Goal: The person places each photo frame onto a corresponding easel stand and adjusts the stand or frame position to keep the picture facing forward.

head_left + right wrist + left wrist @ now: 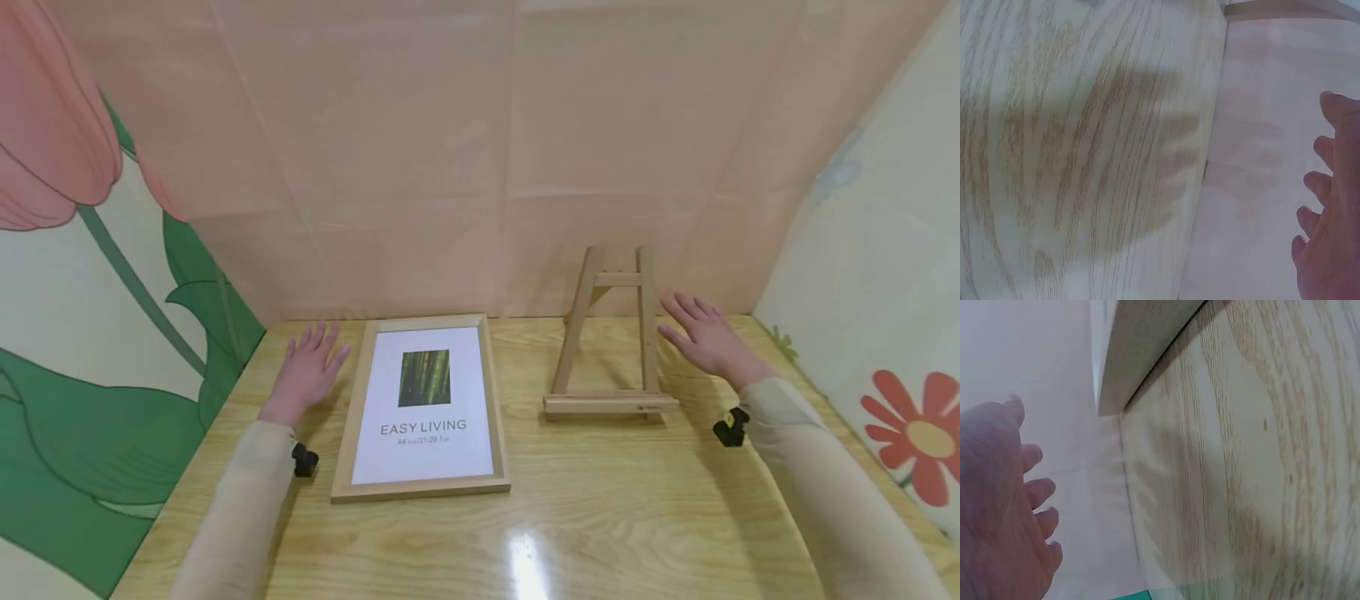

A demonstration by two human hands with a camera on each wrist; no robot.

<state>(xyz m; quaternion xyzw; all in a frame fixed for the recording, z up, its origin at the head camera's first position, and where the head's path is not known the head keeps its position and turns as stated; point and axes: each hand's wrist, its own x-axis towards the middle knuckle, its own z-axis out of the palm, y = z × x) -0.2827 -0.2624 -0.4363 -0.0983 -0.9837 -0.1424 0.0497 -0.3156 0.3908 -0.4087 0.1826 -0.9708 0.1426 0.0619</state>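
Observation:
A light wooden picture frame (pixel 497 417) lies flat on the table, its white insert printed with a bamboo photo and "EASY LIVING". Left of it is my left hand (pixel 303 375), fingers spread, holding nothing; the left wrist view shows this hand (pixel 1000 500) apart from the frame's corner (pixel 1141 350). A small wooden easel (pixel 611 404) stands upright on the right half of the table. Just to its right hovers my right hand (pixel 708 337), also spread and holding nothing. In the right wrist view the hand (pixel 1335 206) casts a shadow on the wood.
The wood-grained table (pixel 600 508) meets a pale pink cloth backdrop (pixel 420 167) at its far edge. Flower-printed panels flank it, with a tulip (pixel 52 117) on the left and a red flower (pixel 922 433) on the right. Small black devices sit at both wrists.

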